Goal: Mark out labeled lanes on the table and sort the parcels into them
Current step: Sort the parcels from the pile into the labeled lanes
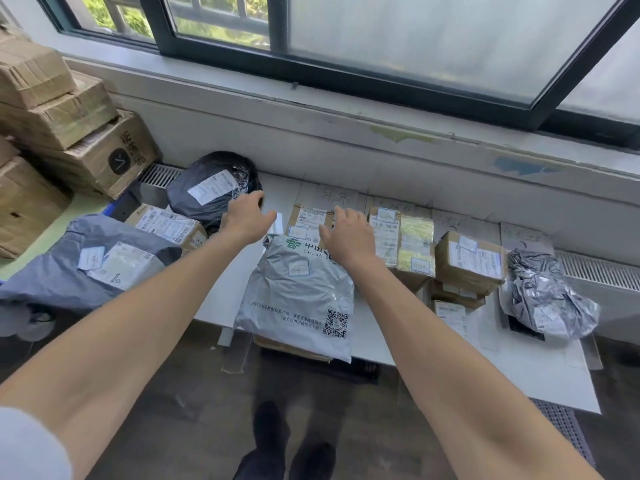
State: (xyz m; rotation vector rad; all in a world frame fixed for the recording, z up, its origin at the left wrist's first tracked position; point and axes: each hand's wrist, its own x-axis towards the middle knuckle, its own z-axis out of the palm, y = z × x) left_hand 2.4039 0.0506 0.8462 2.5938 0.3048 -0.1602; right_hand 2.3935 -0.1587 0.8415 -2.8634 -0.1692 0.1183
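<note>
A white table [214, 299] stands under the window, with handwritten lane labels [334, 196] along its far edge. A grey China Post bag [298, 292] lies in the middle lane, below a small brown box [306, 216]. My right hand [348, 233] is spread palm down over that box and the top of the bag. My left hand [247, 216] reaches beside a black bag [207, 183], with its fingers curled over a white item [273, 221]; whether it grips anything is unclear. To the right lie a yellow-taped box [414, 244], a brown box [467, 258] and a crumpled silver bag [543, 296].
Large cartons [52, 109] are stacked at the left. A grey bag [86, 261] and a labelled box [166, 226] lie left of the table. The window sill [381, 112] runs behind it. My shoes [270, 441] stand on the dark floor by the front edge.
</note>
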